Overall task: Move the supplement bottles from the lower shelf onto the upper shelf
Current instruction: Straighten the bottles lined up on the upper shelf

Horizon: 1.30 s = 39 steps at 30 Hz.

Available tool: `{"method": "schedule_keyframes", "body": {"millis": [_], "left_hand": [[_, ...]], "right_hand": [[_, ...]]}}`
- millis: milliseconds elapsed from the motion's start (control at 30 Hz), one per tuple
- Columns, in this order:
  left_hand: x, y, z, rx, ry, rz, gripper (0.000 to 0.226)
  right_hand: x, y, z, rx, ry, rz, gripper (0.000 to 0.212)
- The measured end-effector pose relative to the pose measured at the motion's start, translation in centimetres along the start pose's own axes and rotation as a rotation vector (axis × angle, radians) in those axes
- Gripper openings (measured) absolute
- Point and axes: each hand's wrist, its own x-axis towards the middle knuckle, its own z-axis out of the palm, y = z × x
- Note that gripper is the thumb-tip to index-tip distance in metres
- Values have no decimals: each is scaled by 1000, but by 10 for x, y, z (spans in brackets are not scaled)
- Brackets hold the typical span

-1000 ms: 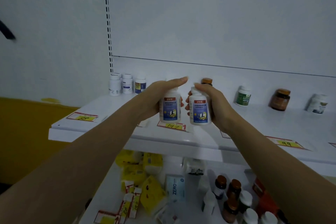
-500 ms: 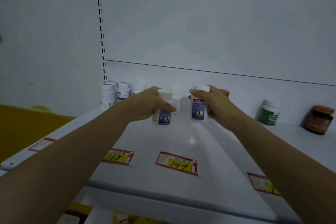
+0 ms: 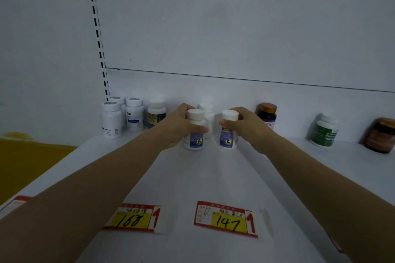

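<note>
- Left hand (image 3: 178, 129) is wrapped around a white-capped supplement bottle with a blue label (image 3: 195, 132); right hand (image 3: 245, 127) grips its twin (image 3: 229, 132) the same way.
- Both bottles stand upright near the back of the upper shelf (image 3: 213, 177), apparently seated on it, though I cannot confirm contact at the bases.
- A third white bottle (image 3: 207, 117) stands just behind my left bottle; an amber-capped dark bottle (image 3: 267, 114) sits beside my right hand.
- Judgement: placement is nearly complete. I should press each base flat, then open my fingers straight outward without twisting.
- Risk: knuckles clipping the rear neighbours on withdrawal; pull back along the shelf toward the price tags (image 3: 224, 219).
</note>
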Motion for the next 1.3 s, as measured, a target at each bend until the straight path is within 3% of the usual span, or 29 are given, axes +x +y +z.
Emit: {"method": "schedule_keyframes", "body": {"millis": [167, 400, 567, 700, 800, 1000, 1300], "left_hand": [[9, -5, 2, 35, -22, 32, 59], [13, -8, 6, 58, -50, 66, 65], [10, -11, -1, 164, -40, -17, 88], [4, -12, -2, 191, -81, -56, 72], [0, -10, -2, 255, -100, -39, 57], [6, -15, -15, 302, -72, -76, 61], [7, -15, -19, 266, -76, -110, 57]], "right_hand": [[11, 0, 8, -144, 118, -18, 44], [18, -10, 12, -335, 144, -7, 59], [29, -39, 22, -693, 248, -131, 53], [42, -56, 38, -888, 187, -75, 52], [49, -59, 40, -872, 200, -56, 49], [56, -57, 27, -793, 54, -106, 25], [50, -54, 19, -644, -39, -223, 15]]}}
